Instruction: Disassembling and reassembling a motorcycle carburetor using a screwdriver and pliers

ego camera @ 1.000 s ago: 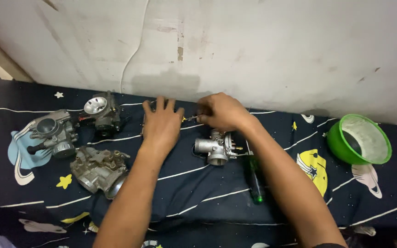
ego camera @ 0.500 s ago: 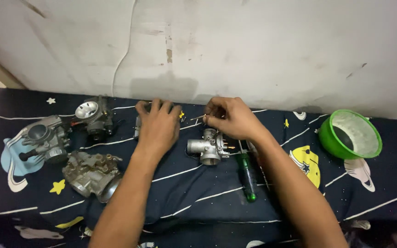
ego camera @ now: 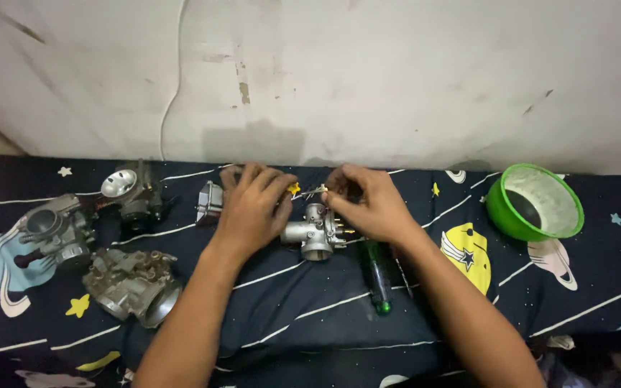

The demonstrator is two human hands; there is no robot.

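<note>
My left hand (ego camera: 253, 208) lies palm-down on the dark space-print cloth (ego camera: 325, 302), just to the left of the silver carburetor body (ego camera: 315, 233), fingers spread and curled over the far edge, gripping nothing that I can see. My right hand (ego camera: 371, 205) sits just to the right of the carburetor body and slightly beyond it, fingertips pinched narrow on a small brass-coloured part (ego camera: 315, 190) held above its top; what kind of part it is I cannot tell.

To do this step well, I judge that the left hand ought to brace the carburetor body against the cloth so that it cannot roll, while the right hand keeps the small part square to its seat and turns it lightly, never forcing it. A dropped part would be hard to find on the patterned cloth, so I work low and close.

A green-handled screwdriver (ego camera: 376, 276) lies on the near right of the carburetor body. Three more carburetors lie well to its left: one with a shiny cap (ego camera: 132, 192), one grey (ego camera: 55, 230), one nearer me (ego camera: 131, 286). A small metal cover (ego camera: 210, 202) lies just beyond my left hand. A green bowl (ego camera: 535, 202) stands well to the right.
</note>
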